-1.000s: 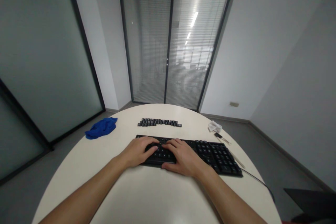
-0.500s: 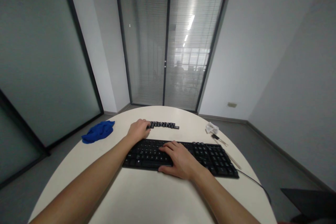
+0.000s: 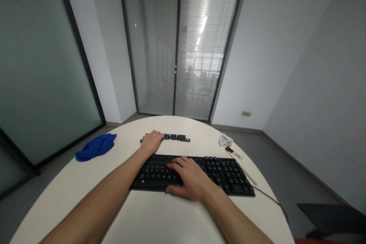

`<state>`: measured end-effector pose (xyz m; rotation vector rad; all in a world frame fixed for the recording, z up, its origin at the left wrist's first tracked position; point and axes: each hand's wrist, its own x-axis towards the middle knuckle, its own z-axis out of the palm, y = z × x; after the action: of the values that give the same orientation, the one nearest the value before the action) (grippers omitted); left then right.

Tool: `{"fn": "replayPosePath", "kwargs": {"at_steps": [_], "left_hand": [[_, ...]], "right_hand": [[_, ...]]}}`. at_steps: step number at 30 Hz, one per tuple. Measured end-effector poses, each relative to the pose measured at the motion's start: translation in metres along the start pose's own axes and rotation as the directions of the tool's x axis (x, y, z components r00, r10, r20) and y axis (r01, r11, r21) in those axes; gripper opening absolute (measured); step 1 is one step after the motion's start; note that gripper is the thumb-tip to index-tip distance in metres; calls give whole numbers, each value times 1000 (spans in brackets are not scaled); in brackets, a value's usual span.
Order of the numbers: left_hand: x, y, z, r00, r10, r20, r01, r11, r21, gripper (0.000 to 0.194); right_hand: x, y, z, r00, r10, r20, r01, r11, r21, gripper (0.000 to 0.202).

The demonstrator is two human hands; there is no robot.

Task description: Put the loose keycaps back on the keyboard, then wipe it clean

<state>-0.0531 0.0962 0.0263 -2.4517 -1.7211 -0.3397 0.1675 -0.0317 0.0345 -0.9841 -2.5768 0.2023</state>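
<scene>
A black keyboard [image 3: 234,177] lies on the round cream table [image 3: 148,213]. Behind it, loose black keycaps [image 3: 175,137] form a row. My left hand [image 3: 152,142] is over the left part of that row, fingers bent forward; whether it grips a keycap is hidden. My right hand [image 3: 190,177] rests on the middle of the keyboard, fingers spread over the keys and thumb at the front edge, holding nothing.
A crumpled blue cloth [image 3: 95,147] lies at the table's left edge. On the right are a white crumpled tissue [image 3: 225,140], a small black-headed brush [image 3: 233,151] and a thin stick beside the keyboard. A cable [image 3: 271,198] runs off the right edge.
The view has shifted slightly. My left hand has moved a little relative to the keycap row, whose left end now shows beside it. My right hand stays on the keyboard.
</scene>
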Motion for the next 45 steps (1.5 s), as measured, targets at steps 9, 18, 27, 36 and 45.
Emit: {"fn": "replayPosePath", "kwargs": {"at_steps": [9,18,27,36,45], "left_hand": [[-3,3,1,999,10,-36,-10,1000,-13,24],[-58,22,-12,994,-38,-98,20,982,-186,20],[-94,23,-21,991,-82,-104,44,944,-327,25],[-79,17,-18,989,-142,-38,117,916,-385,27],[-96,20,-26,999,-32,-15,24,928,-371,18]], "right_hand": [[1,1,2,1000,-8,-4,8,1000,-2,67],[1,1,3,1000,-18,-8,18,1000,-22,65],[1,0,-2,1000,-27,2,27,1000,-5,65],[1,0,-3,999,-32,3,32,999,2,64],[3,-1,-6,999,-33,9,33,999,8,64]]}}
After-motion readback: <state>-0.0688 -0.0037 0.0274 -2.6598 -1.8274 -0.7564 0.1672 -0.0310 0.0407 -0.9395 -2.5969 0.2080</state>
